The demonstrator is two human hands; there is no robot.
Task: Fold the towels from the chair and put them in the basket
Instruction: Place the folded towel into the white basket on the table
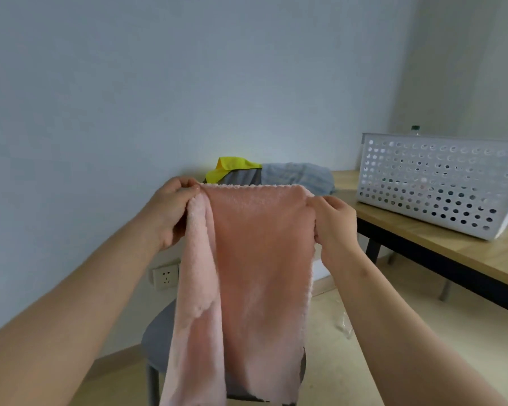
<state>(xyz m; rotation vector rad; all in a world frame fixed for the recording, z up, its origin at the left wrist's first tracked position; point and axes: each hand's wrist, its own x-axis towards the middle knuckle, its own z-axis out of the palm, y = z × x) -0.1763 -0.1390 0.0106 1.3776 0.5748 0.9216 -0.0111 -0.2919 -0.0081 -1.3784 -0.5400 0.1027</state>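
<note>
- Both forearms reach in from the bottom corners and meet at mid-frame.
- Left hand [170, 212]: thumb and fingers pinch the top left corner of the pink towel [258, 259]; a loose fold of it bunches under that hand.
- Right hand [335, 224]: fingers curled round the top right corner and the right edge just below it.
- Pink towel: held in the air between my hands, top edge stretched roughly level. It hangs long and narrow, with a second, paler layer falling along the left side. The lower end runs out of frame.
- Chair [159, 326]: grey seat and one leg show behind and below the towel, which hides the backrest.
- Behind the towel's top edge: a yellow cloth [232, 168], a grey cloth [244, 178] and a blue cloth [299, 175], bunched together. I cannot tell what they rest on.
- Basket [440, 186]: white, perforated, standing on the wooden table [423, 238] to my right, well apart from my hands. Its contents cannot be made out through the holes.
- Green bottle cap [415, 128] shows just above the basket's far rim.
- Wall socket [165, 276]: white, low on the wall, just left of the hanging towel.
- Crumpled clear plastic [345, 323] lies on the floor under the table.
</note>
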